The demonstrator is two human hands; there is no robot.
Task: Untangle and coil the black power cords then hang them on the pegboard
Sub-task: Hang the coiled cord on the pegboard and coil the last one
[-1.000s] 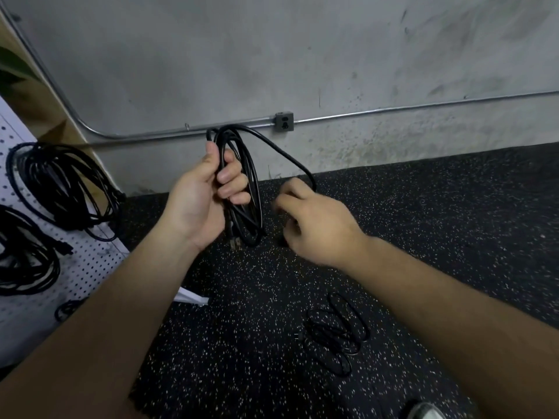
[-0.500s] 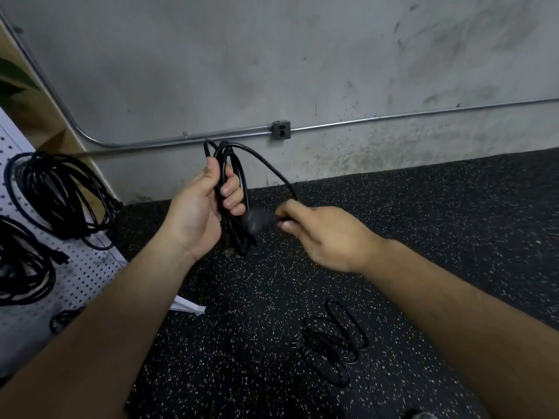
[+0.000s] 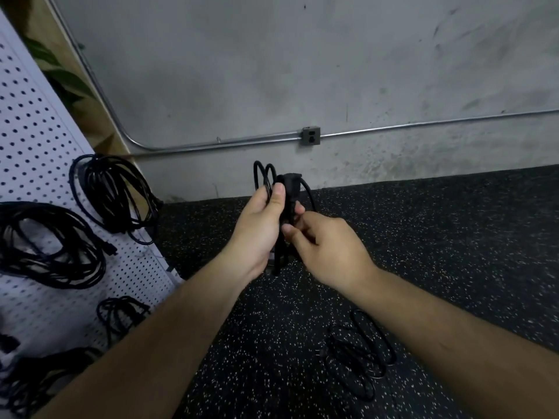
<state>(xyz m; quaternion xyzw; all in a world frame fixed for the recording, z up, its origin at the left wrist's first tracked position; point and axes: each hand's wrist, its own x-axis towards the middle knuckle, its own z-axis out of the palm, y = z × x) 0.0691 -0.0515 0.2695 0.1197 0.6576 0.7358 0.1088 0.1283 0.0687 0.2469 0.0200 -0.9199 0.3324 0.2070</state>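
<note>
A black power cord [image 3: 266, 176] is bundled into a narrow coil in front of me. My left hand [image 3: 260, 231] grips the coil around its middle, thumb up along it. My right hand [image 3: 326, 246] pinches the cord's end against the coil just to the right of my left hand. The plug end sits at the top of the bundle. The white pegboard [image 3: 33, 140] leans at the left with several coiled black cords [image 3: 112, 195] hanging on it. Another loose black cord [image 3: 360, 355] lies on the speckled floor at the lower right.
A grey concrete wall with a metal conduit and an outlet box [image 3: 310, 136] runs behind. The black speckled rubber floor [image 3: 453, 237] stretches to the right. A plant leaf [image 3: 60, 74] shows behind the pegboard.
My right hand has brought the cord's free end in against the coil, and the loose loop is now drawn tight. The view has tilted, showing more of the pegboard.
</note>
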